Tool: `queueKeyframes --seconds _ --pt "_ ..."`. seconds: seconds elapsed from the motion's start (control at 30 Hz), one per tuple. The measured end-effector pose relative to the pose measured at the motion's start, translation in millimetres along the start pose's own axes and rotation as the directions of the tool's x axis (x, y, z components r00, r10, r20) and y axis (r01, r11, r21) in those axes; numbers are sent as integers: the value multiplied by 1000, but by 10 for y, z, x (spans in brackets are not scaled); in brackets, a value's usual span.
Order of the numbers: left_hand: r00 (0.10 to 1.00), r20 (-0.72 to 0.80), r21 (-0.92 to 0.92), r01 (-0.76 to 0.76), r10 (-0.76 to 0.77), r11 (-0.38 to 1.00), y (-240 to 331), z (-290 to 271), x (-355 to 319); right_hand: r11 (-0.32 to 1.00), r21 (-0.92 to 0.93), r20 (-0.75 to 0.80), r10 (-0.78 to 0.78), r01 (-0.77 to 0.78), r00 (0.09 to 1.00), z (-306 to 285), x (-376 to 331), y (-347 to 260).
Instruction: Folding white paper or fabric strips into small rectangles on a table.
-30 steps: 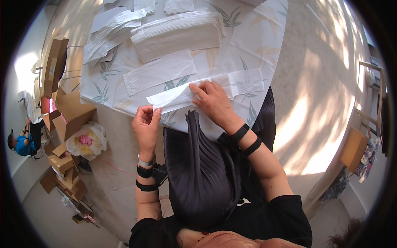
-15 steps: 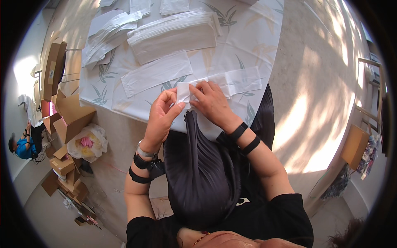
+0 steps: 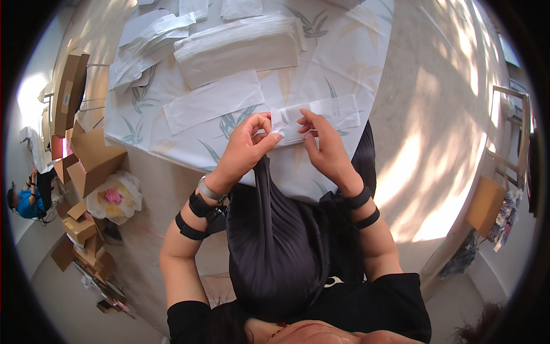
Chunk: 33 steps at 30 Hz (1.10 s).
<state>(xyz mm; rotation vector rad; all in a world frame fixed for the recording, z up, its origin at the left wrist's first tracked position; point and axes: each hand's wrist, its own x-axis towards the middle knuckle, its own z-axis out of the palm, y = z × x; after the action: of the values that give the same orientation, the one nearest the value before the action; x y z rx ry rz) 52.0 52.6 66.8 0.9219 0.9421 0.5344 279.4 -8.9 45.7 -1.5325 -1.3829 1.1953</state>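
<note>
Clear, long plastic bag is held at the near edge of the bench, which is covered with a white cloth with green leaf prints. A second ago the left hand was down by the bench edge, away from the bag; now it is brought up and its fingertips are pinched on the bag's left end. The right hand is pressed on the bag just beside it, fingers closed on the plastic. So the bag is now gripped by both hands, close together, and its end looks ready to be opened. A dark grey pleated cloth is draped from the bench edge down over the lap, right under the hands. More flat clear bags are laid farther back on the bench.
</note>
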Motion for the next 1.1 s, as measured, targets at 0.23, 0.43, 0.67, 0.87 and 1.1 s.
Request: queueKeyframes --seconds 0.23,0.43,0.67,0.87,1.1 --pt "989 133 51 -70 63 996 -199 -25 124 985 27 -119 175 -173 977 88 34 -108" --pt "992 120 -43 -32 37 999 -110 -10 26 972 -235 -227 -25 -30 973 178 82 -1" --pt "830 -291 497 -294 476 816 -197 -398 -190 952 -305 -231 -61 -13 971 129 90 -51" --pt "772 209 881 -415 601 226 -319 -383 -305 933 -354 -205 -139 58 969 121 131 -23" --pt "799 388 894 -447 459 23 -396 -404 -279 925 -378 -157 -113 46 981 127 156 -26"
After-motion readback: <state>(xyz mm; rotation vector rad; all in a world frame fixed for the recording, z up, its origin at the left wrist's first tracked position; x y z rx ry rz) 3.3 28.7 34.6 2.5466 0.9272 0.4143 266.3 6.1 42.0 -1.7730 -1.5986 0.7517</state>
